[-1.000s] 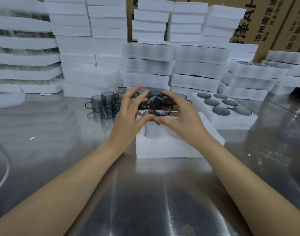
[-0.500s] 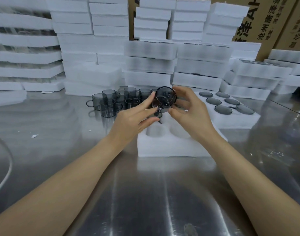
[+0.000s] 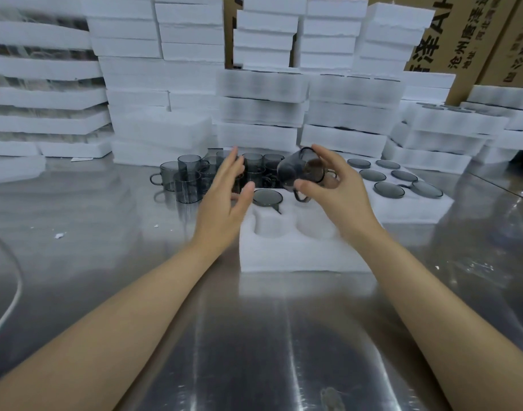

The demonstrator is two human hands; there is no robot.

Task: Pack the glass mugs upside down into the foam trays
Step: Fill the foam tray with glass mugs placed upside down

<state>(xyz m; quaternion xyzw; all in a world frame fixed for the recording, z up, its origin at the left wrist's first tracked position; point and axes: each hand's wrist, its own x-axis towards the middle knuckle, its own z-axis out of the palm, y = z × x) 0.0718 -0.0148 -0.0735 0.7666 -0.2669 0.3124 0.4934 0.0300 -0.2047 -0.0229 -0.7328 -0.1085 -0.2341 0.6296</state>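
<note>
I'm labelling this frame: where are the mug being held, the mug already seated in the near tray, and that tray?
Held glass mug [image 3: 292, 170]: head view, tilted side wall.
Seated glass mug [image 3: 267, 197]: head view, upturned base.
Near foam tray [image 3: 298, 259]: head view, front wall.

A smoky grey glass mug [image 3: 301, 173] is held tilted in the right hand [image 3: 340, 194], handle downward, above a white foam tray [image 3: 298, 253] lying beneath both hands. One inverted mug [image 3: 267, 197] is seated in a far pocket, just beside the left hand [image 3: 224, 197]. The upright mugs [image 3: 189, 179] are clustered beyond the left hand, and a filled tray [image 3: 402, 206] is laid right of the right hand.
</note>
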